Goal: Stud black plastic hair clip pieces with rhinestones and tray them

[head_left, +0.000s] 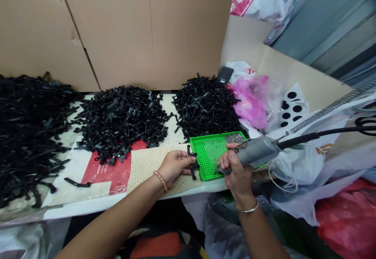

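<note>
My left hand (176, 167) pinches a small black plastic part (193, 167) over a beige honeycomb-textured mat (148, 172), just left of the green tray. In my right hand (236, 172) is a grey electric screwdriver (255, 155), its nose pointing left and down over the tray. The green tray (196, 138) has a perforated bottom with screws (235, 137) heaped at its far right corner and many more set in its holes. The driver's tip is partly hidden by my fingers. A single black part (76, 182) lies apart to the left.
Three heaps of black parts stand along the bench: left (29, 125), middle (123, 114) and right (208, 104). A cardboard wall (152, 28) rises behind them. A coiled spring (326, 104) and black cable (331, 133) run right from the driver. Pink plastic (251, 100) lies beyond the tray.
</note>
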Tool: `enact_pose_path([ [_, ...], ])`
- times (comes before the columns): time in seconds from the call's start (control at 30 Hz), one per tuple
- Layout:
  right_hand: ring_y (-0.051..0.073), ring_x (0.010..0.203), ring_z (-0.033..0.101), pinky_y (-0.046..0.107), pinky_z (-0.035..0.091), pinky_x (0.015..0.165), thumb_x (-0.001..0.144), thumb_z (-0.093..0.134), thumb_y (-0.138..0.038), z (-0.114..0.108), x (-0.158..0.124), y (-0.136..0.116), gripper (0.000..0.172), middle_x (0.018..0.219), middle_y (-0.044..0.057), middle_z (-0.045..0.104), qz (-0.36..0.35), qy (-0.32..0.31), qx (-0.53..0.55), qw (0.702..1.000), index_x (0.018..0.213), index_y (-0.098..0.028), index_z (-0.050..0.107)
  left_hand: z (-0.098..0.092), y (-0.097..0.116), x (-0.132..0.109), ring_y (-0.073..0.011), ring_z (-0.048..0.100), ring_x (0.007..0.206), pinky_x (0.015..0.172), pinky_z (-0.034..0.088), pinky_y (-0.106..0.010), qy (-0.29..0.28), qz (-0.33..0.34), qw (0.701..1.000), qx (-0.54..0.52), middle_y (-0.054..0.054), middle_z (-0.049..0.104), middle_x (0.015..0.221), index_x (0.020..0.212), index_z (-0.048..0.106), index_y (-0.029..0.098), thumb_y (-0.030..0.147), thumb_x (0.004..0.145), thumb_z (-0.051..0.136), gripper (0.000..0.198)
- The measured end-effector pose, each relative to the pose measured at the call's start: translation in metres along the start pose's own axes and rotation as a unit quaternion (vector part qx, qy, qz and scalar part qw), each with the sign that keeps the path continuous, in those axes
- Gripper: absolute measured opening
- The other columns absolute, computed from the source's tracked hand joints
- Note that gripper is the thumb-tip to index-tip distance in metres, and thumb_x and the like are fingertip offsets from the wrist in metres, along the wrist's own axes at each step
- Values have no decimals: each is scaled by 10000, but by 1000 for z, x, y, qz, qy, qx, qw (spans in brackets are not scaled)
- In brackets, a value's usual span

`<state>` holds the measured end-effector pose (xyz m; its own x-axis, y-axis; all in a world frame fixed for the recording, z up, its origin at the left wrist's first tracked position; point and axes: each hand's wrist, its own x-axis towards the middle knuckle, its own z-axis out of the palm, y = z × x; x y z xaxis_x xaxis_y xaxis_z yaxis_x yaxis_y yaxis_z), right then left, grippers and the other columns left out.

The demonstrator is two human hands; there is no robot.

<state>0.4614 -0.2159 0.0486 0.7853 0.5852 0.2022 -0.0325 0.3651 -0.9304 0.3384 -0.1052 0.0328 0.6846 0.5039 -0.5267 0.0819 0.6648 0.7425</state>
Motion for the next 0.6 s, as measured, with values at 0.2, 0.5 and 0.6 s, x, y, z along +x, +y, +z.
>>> enact_pose_path([
  [0.2, 90, 431, 405, 220, 380, 468, 769, 709, -341, 1, 1, -2, 250, 500, -78, 431, -3, 3, -3, 1000, 914, -207, 555, -1, -2, 2, -79, 561, 501, 491, 506, -199, -2, 4, 1000, 3, 0, 598, 588, 668, 576, 113, 242, 576, 840, 307],
  [0.5, 96, 430, 407, 230, 376, 465, 783, 695, -343, 1, 0, -1, 246, 505, -78, 429, -8, -10, -14, 1000, 924, -211, 544, -2, -3, 2, -82, 562, 508, 493, 504, -203, -2, 5, 1000, 2, -3, 602, 598, 669, 585, 114, 269, 552, 853, 331],
  [0.6, 95, 430, 406, 224, 376, 463, 786, 695, -338, -1, 0, 0, 230, 505, -79, 430, -9, -19, -14, 1000, 910, -215, 544, -2, -3, 3, -89, 573, 518, 502, 512, -212, -2, 3, 1000, 1, -10, 610, 605, 677, 588, 112, 262, 553, 852, 328],
])
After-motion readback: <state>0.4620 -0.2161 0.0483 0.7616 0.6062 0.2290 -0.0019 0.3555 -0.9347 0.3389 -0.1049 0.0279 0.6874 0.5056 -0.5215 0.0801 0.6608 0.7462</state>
